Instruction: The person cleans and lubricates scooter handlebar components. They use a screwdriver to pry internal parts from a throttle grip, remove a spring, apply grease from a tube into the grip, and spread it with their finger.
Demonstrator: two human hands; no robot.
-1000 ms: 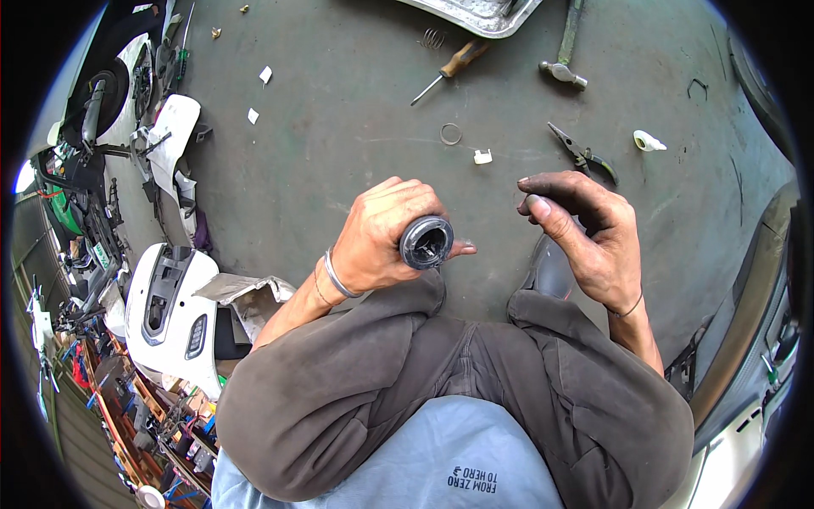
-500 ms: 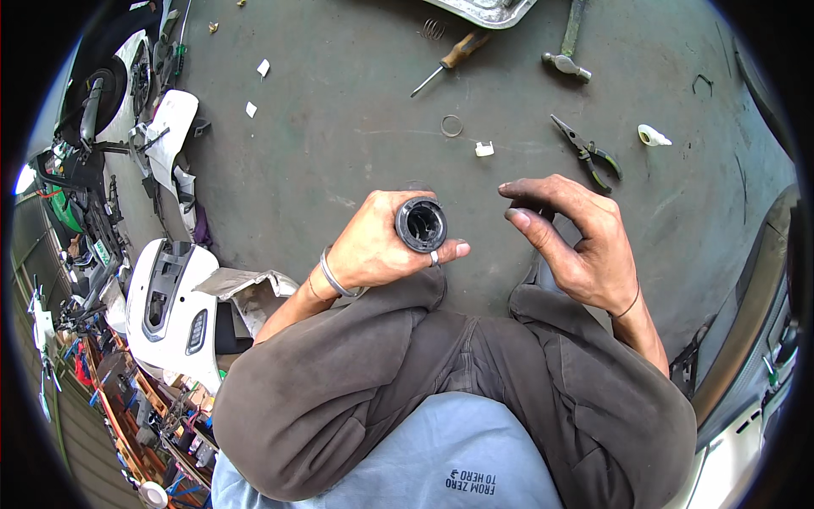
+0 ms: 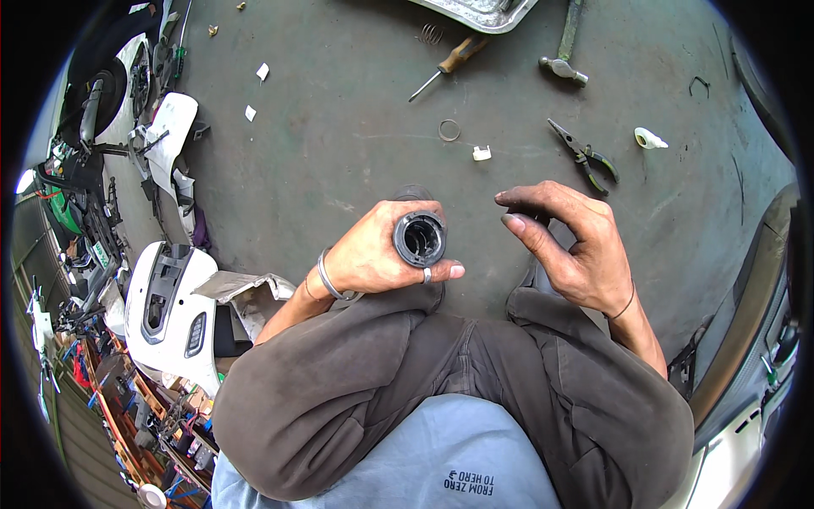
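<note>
My left hand point(image 3: 365, 250) grips a black cylindrical tube point(image 3: 402, 239) upright, its open ringed end facing me and hollow inside; the thumb lies along its lower side. My right hand point(image 3: 581, 250) hangs just right of it, fingers curved and apart, fingertips dark with grime, nothing visible in them. Beyond my hands on the grey floor lie a thin metal ring point(image 3: 449, 120), a small white plastic clip point(image 3: 482, 153), long-nose pliers point(image 3: 583, 154) with dark and green handles and a small white bottle point(image 3: 650, 139).
A metal tray point(image 3: 496, 25), coil spring point(image 3: 431, 36), screwdriver point(image 3: 465, 53) and hammer point(image 3: 561, 69) lie farther forward. Vehicle panels point(image 3: 170, 322) and other parts crowd my left; a dark curved padded piece point(image 3: 750, 297) stands at the right. My bent legs point(image 3: 314, 399) are below.
My right hand has moved slightly left, toward the tube. The tube in my left hand has shifted slightly left and tilted, and more of that hand's thumb shows.
</note>
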